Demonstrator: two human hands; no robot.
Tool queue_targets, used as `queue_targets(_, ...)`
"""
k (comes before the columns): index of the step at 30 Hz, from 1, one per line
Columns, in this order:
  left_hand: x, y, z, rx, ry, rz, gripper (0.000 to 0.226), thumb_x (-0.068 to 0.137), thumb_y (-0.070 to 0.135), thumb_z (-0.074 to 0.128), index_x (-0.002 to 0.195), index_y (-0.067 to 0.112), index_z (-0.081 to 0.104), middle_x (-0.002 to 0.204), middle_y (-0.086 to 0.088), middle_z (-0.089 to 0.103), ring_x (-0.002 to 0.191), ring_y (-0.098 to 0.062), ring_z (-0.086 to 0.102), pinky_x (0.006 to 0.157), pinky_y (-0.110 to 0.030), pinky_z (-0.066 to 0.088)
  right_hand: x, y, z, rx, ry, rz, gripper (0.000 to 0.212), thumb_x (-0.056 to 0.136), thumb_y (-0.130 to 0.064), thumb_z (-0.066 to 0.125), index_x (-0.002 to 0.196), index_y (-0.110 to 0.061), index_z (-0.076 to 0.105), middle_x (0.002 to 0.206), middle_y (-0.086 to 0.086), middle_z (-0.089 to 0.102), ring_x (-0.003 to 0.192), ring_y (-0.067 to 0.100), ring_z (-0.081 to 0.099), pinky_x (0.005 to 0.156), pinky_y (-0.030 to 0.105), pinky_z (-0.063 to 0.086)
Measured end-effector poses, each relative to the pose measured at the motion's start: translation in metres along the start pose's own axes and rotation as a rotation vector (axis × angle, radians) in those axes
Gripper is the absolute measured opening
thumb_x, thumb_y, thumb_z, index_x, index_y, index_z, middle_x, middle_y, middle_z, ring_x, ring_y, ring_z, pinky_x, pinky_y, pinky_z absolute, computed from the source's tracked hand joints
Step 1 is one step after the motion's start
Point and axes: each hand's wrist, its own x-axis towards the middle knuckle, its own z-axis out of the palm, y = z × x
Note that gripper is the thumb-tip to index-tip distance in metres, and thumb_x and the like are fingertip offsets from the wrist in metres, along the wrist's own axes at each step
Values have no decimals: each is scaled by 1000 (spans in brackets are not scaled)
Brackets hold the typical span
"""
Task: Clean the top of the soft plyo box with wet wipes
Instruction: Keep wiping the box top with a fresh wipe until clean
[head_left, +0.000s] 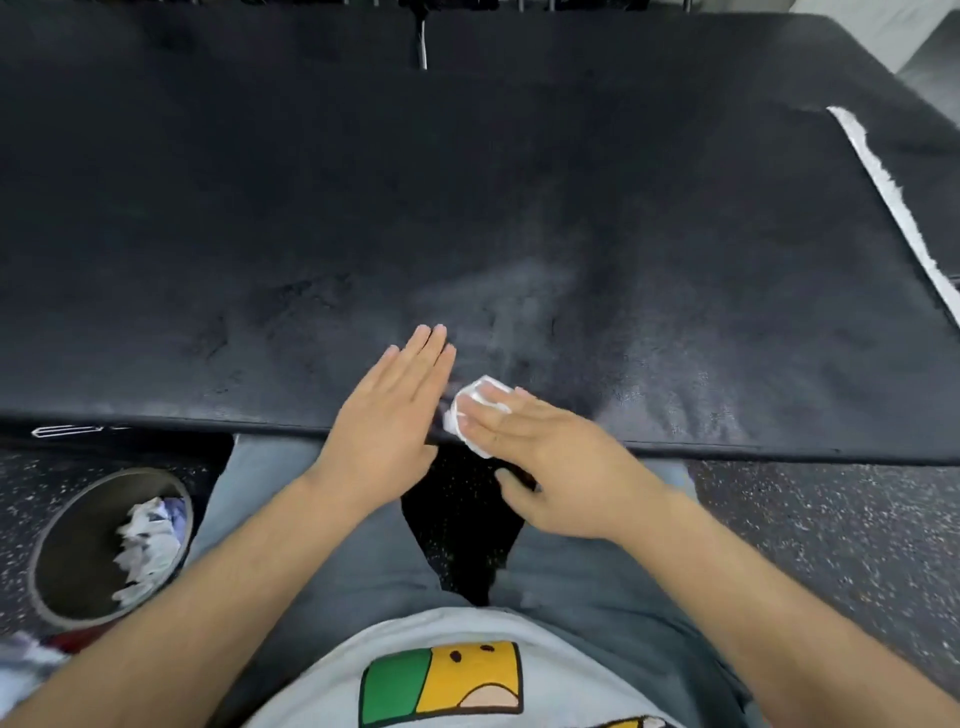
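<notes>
Head view, looking down on box top: black, long axis running 9 to 3 o'clock. Wipe white and bunched, at 6 o'clock edge of top, near its middle, partly hanging over that edge.

Right hand flat on wipe, fingers straight and pointing 10 o'clock, pressing rather than pinching; thumb down below the edge, seemingly off the wipe. Left hand just beside, at 9 o'clock of wipe, palm down on top, fingers straight and together, pointing 1 o'clock, holding nothing. Touching wipe or not: cannot tell.

Paler sheen on top from 12 to 2 o'clock of wipe, probably damp. Most of top away at 12 o'clock and out toward 9 and 3.

Right hand on wipe, so likely the 1 to push: away toward 12 o'clock, or along long axis toward 3. Path toward 9 o'clock blocked by left hand unless lifted.

Bin on floor at 8 o'clock, below the edge, crumpled wipes inside. White strip along 3 o'clock end of top.
</notes>
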Motion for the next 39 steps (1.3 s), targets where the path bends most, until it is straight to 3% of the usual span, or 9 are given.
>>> queue_targets(3,0,-4,-1,-81,-5,-40,97,70,17,73,155,5,28,165,-8,16,153,-19,11,123,-29,4,4,-16,8,-5,60,61,50,98,-27,54,146,-12,52,155,1,45,150,20,30,122,36,27)
queue_targets(6,-4,-11,-2,-89,-28,-44,103,69,24,79,156,10,26,166,-2,13,153,-15,9,124,-30,4,-13,-17,-6,-57,156,99,38,100,-26,54,134,-12,60,142,2,57,140,21,43,117,29,31)
queue_targets(11,-1,-6,1,-172,58,-28,91,63,13,83,145,1,46,157,-11,36,146,-22,32,120,-32,18,27,-34,11,-63,81,153,48,103,-34,46,141,-7,54,149,8,51,146,29,36,124,28,17)
queue_targets(19,-5,-10,1,-149,109,-31,89,63,25,86,142,1,50,153,-10,44,143,-22,35,117,-27,19,4,-29,-12,-40,75,188,37,107,-33,39,133,-16,59,137,-4,56,138,17,44,108,33,43)
queue_targets(24,-6,-10,4,-204,151,5,61,83,20,49,141,-1,50,152,-14,44,141,-26,39,116,-32,27,50,-46,18,52,35,191,44,107,-34,37,140,-13,57,153,2,48,151,21,26,122,31,28)
queue_targets(29,-5,-11,5,-166,89,-12,90,63,22,82,145,6,48,155,-5,41,144,-20,35,116,-27,20,14,-13,-12,-17,60,275,31,108,-26,32,131,-25,52,133,-9,50,126,13,50,103,33,44)
queue_targets(32,-2,-8,3,-138,73,-4,91,62,21,81,145,6,47,155,-5,41,144,-22,34,116,-30,20,13,-4,-13,-78,124,435,31,107,-26,29,129,-23,51,127,-9,46,120,13,48,98,32,47)
queue_targets(36,2,-6,5,-159,-22,28,98,62,27,77,151,6,39,161,-5,29,149,-23,25,118,-39,27,17,-30,6,-94,96,355,36,105,-24,30,129,-12,54,124,0,50,123,18,46,108,27,38)
queue_targets(39,6,-7,5,-162,-41,86,93,68,39,71,151,11,39,162,-2,26,151,-21,21,119,-41,23,25,7,-3,-137,173,454,38,105,-23,25,131,-16,52,128,-2,48,128,15,43,109,27,36)
